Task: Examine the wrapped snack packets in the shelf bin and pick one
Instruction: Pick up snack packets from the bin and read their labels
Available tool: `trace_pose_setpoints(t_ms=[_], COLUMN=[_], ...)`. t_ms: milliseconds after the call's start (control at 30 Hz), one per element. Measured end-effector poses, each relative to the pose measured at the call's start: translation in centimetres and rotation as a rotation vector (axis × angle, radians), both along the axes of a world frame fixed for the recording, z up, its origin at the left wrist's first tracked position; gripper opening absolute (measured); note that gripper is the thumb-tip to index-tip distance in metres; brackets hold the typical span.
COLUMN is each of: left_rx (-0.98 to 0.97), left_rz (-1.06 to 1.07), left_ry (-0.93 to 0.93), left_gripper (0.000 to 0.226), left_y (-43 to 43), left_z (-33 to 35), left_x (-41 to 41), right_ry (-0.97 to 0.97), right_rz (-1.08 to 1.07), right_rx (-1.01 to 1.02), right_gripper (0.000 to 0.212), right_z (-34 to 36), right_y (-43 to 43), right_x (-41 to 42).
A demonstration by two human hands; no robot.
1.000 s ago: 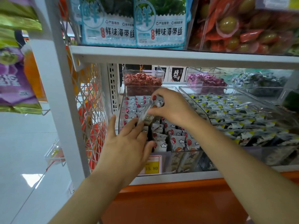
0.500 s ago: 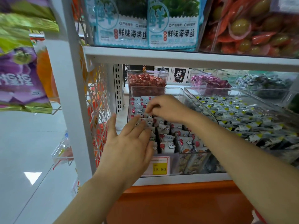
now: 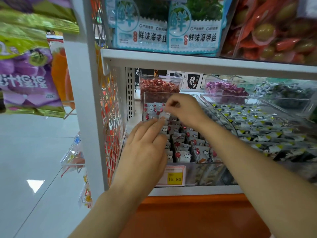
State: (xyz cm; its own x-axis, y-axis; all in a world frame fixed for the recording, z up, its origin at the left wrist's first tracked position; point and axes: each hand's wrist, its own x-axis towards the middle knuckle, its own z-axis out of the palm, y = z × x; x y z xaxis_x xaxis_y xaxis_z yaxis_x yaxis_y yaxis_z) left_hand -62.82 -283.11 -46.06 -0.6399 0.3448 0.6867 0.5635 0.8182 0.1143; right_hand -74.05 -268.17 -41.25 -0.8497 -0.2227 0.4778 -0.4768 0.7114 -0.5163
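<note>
A clear plastic shelf bin (image 3: pixel 190 172) holds several rows of small grey-white snack packets (image 3: pixel 184 154) with red marks. My left hand (image 3: pixel 145 146) lies flat over the bin's front left, fingers straight, fingertips touching the packets. Farther back in the bin, my right hand (image 3: pixel 183 109) has its fingers curled and pinches the top of one packet (image 3: pixel 165 115) among the rear rows. How far that packet is lifted I cannot tell.
A yellow price tag (image 3: pixel 174 176) reading 15.80 sits on the bin front. Another bin of yellow-marked packets (image 3: pixel 253 124) stands to the right. Red and purple candy bins (image 3: pixel 158 85) stand behind. The white upper shelf (image 3: pixel 205 60) hangs close overhead, a white post (image 3: pixel 84 100) at left.
My right hand put down the packet it held up a second ago, dipped into the bin, and now pinches one at the rear rows. My left hand slid forward over the packets.
</note>
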Motion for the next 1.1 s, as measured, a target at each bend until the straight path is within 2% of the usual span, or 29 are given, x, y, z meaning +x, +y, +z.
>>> trace_pose_setpoints(t_ms=[100,267,333,467,567,700,833,900,1000,1100], left_rx=[0.102,0.390,0.483,0.654,0.760,0.943,1.101,1.137,1.225,1.296], left_rz=[0.021,-0.006,-0.036,-0.051,-0.105,-0.175,-0.226,-0.242,-0.300,-0.372], left_ry=[-0.035,-0.145,-0.233,-0.370,-0.480,-0.598,-0.619,-0.606,-0.634,-0.666], left_gripper=[0.019,0.026,0.032,0.049,0.039,0.018,0.009,0.006,0.008,0.015], left_y=[0.4,1.1,1.5,1.8,1.7,1.4,1.1,0.9,0.6,0.5], left_z=[0.1,0.6,0.8,1.0,1.1,1.2,1.4,1.6,1.6,1.5], left_x=[0.3,1.2,1.6,1.6,1.3,1.2,1.1,1.1,1.0,0.9], right_ry=[0.087,0.204,0.158,-0.071,-0.211,-0.316,-0.412,-0.450,-0.490,-0.512], right_rz=[-0.049,-0.085,-0.105,-0.040,0.007,0.043,0.128,0.141,0.172,0.193], right_rx=[-0.181,-0.564,-0.679,-1.000,-1.169,-1.232,-1.237,-1.252,-1.297,-1.355], right_gripper=[0.011,0.013,0.013,0.008,0.009,0.005,0.020,0.019,0.007,0.010], right_z=[0.8,1.3,0.6,-0.8,-1.4,-1.8,-1.9,-2.1,-2.4,-2.5], right_y=[0.8,2.6,3.3,4.2,4.4,4.5,4.5,4.5,4.5,4.5], right_x=[1.9,6.3,8.1,10.6,11.6,11.9,11.9,11.7,11.5,11.4])
